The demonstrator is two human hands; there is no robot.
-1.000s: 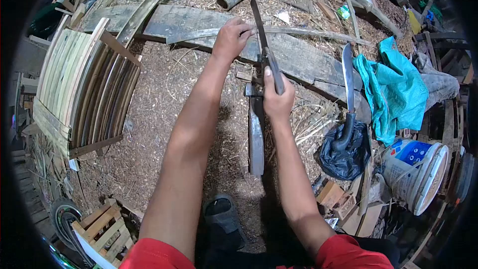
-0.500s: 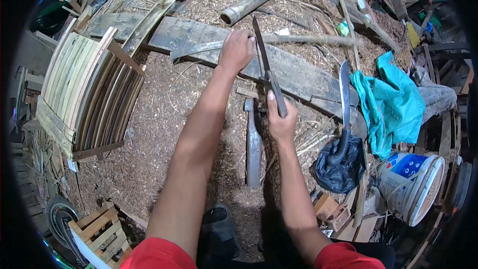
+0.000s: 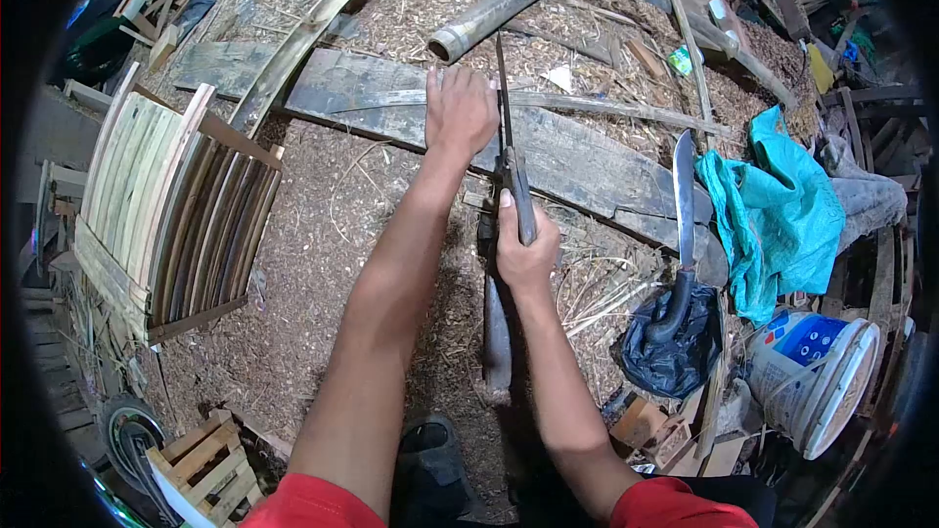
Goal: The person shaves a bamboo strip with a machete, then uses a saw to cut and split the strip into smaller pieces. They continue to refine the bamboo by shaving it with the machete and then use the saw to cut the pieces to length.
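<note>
My right hand [image 3: 529, 242] is wrapped round the handle of a saw [image 3: 505, 108], whose long narrow blade points away from me. The blade crosses a thin bamboo strip [image 3: 587, 106] that lies over a weathered plank [image 3: 577, 168]. Just left of the blade, my left hand [image 3: 462, 110] presses on the strip with its fingers together over it. A hammer-like tool [image 3: 497, 332] lies on the ground below the saw, partly hidden by my right hand. To the right, a large curved knife [image 3: 684, 198] rests with its handle on a black plastic bag [image 3: 675, 347].
A slatted bamboo piece [image 3: 181, 210] stands at the left. Beyond the plank lie a bamboo pole [image 3: 509, 10] and long strips. On the right are a teal cloth [image 3: 773, 215] and a white bucket [image 3: 802, 372]. Wood shavings cover the ground.
The saw and my right hand have moved left, and the blade now stands more upright beside my left hand. The bamboo strip, blurred before, now looks sharp. The view has shifted slightly.
</note>
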